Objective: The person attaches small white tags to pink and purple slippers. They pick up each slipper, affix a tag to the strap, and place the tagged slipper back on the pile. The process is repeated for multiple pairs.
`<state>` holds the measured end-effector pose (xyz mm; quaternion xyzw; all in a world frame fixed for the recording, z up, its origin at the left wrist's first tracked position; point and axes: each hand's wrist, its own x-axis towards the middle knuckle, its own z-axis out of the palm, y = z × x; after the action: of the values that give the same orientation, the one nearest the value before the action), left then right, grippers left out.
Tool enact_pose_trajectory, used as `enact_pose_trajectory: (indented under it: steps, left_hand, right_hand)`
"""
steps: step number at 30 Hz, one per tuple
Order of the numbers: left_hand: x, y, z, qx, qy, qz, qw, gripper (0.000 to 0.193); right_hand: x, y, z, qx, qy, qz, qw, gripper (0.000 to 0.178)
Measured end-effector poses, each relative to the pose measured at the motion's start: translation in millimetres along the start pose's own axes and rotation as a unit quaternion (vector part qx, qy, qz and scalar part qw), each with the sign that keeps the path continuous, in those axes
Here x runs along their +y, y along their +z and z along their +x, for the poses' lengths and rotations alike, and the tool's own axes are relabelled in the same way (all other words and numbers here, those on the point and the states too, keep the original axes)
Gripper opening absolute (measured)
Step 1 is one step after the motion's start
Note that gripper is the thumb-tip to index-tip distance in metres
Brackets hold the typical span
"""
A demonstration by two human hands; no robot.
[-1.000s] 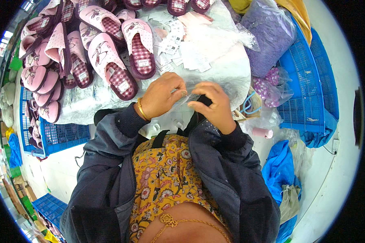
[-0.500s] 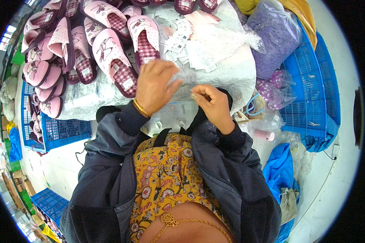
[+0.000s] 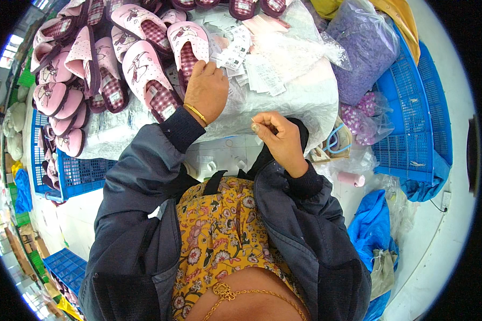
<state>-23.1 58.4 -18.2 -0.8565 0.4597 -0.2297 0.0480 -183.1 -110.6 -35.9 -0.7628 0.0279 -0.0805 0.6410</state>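
My left hand point(image 3: 208, 92) lies over the heel end of a pink slipper point(image 3: 190, 40) with a checked maroon insole. Its fingers are bent together on the slipper, the tips hidden from view. Closer to me, my right hand point(image 3: 280, 136) is closed in a pinch, thumb against forefinger; a tiny pale thing shows at the tips, too small to name. Another pink slipper with a line drawing point(image 3: 140, 63) lies left of my left hand. Small printed paper labels point(image 3: 235, 53) lie just beyond its fingers.
Many more pink slippers point(image 3: 51, 99) are heaped on the left of the plastic-covered table point(image 3: 310, 109). At the right stand a bag of purple material point(image 3: 363, 53) and blue crates point(image 3: 404, 123). Another blue crate point(image 3: 88, 172) with slippers is at the left.
My left hand has turned and bent its fingers down onto the slipper's heel end; before, they were spread above it. My right hand keeps its pinch in about the same place.
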Motion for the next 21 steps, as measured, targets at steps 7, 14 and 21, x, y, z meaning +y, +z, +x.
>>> enact_pose_trajectory:
  steps: [7,14,21]
  left_hand:
    - [3.1,-12.7,-9.3,0.053,-0.015,-0.068,0.996,0.006]
    - [27.3,-65.0,-44.8,0.113,-0.017,-0.164,0.98,0.015]
    - [55.2,-80.0,-84.2,0.11,0.016,-0.258,0.96,0.022]
  right_hand:
    - [-1.3,3.9,-3.0,0.01,0.0,0.029,1.0,0.013]
    - [-1.5,6.1,1.0,0.04,0.032,0.044,0.998,0.015]
    - [12.3,34.2,18.4,0.003,0.119,0.183,0.976,0.015]
